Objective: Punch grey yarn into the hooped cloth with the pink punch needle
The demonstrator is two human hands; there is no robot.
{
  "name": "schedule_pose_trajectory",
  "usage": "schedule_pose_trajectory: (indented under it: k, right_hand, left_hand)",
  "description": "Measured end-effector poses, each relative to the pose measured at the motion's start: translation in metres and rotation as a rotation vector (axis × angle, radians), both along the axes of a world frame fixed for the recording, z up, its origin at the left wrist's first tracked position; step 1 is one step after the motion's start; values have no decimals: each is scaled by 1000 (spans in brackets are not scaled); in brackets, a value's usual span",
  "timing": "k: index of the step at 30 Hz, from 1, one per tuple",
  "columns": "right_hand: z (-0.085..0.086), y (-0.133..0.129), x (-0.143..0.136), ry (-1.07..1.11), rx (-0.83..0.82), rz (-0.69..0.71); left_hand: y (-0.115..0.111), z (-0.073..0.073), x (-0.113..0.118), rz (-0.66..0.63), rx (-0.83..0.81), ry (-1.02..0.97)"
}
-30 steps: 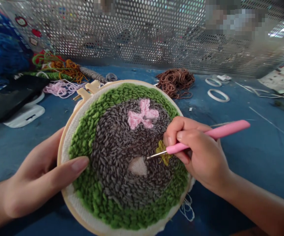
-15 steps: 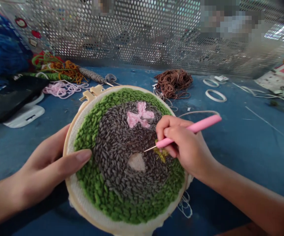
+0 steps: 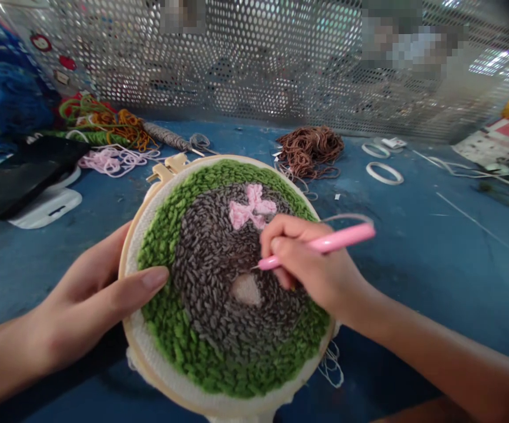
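While the left hand (image 3: pixel 87 299) grasps the rim of a pale embroidery hoop (image 3: pixel 123 267), its thumb laid over the green looped border (image 3: pixel 160 299), the right hand (image 3: pixel 301 252) holds a pink-handled punch needle (image 3: pixel 340 238) in a pen-like grip. The needle's tip lies near the upper edge of a small unstitched patch (image 3: pixel 246 290) within grey stitching. The hoop is tilted, at centre, over the blue worktop (image 3: pixel 413 252); beyond it lie brown yarn (image 3: pixel 311 150) and, farther right, two white rings (image 3: pixel 384 173).

Two bare hands (image 3: pixel 87 305), a short thumbnail (image 3: pixel 155 276) on the left one, and slim, bare forearms (image 3: pixel 413 338)
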State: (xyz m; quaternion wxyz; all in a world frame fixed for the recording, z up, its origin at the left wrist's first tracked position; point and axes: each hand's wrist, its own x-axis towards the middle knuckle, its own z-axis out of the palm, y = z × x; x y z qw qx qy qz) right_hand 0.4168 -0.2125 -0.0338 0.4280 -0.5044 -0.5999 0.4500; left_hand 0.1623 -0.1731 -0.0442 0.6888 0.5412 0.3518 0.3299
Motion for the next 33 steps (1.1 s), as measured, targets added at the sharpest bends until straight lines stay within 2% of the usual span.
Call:
schedule_pose_trajectory:
  k: [3,7,11,14,16,18,20,22,24,27,33]
  right_hand:
    - [-4,4,6,240,-20,-141]
    - [-7,5,10,311,-6,-146]
    - [-2,1,5,161,-22,-63]
    - [2,-3,-2,-88,59,52]
    - [3,-5,-5,-167,103,99]
    - [2,-3,-5,-93,54,60]
    - [-1,0,-2,89,-7,-35]
    - [-4,4,2,252,-16,-127]
    - [-6,6,4,338,0,-162]
    - [-5,4,3,280,-7,-106]
    - [1,-3,-8,-85,106,139]
  left_hand:
    - [0,0,0,11,2,5]
    - [0,-1,0,0,24,-1]
    - [1,-3,-1,-24,60,-19]
    - [0,-3,-1,-21,41,-29]
    - [0,-2,0,2,31,-25]
    - [0,-2,0,12,41,-22]
    - [1,-2,1,-3,54,-35]
    - [2,-3,1,-19,45,-58]
    - [1,-3,0,-24,34,-74]
    - [1,-5,-2,-26,53,-79]
    - [2,-7,-4,-65,69,-69]
